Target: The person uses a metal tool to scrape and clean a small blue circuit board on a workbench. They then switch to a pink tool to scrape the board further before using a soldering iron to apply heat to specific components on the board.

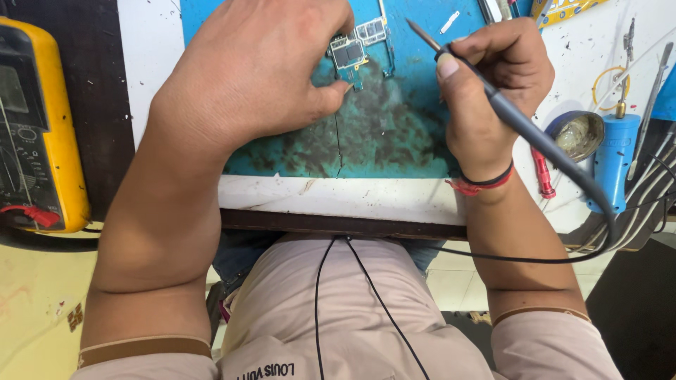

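A yellow multimeter [39, 127] sits at the far left edge, rectangular, dark face, a red lead plug near its lower end. A blue mat [394, 134], stained dark in the middle, covers the white bench [352, 193]. At right stands a blue cylinder tool [616, 151] with a brass tip, just beside a round tin [579, 134] with a shiny inside and a small red-handled tool [542, 172]. Yellow packaging peeks in at the top right corner (print too small to tell).

The left hand [253, 67] is curled, knuckles up, thumb and fingers pinched narrow on the board [350, 55], a small circuit board with metal shields, lying on the mat near its top edge. The forearm comes in steeply from lower left.

The right hand [486, 84] grips a grey iron [493, 98] pen-style, fingers closed round the shaft, tip [412, 27] pointing up-left, just right of the board and not touching it. The cable loops right and back under the bench edge. A red and black band is on the wrist.
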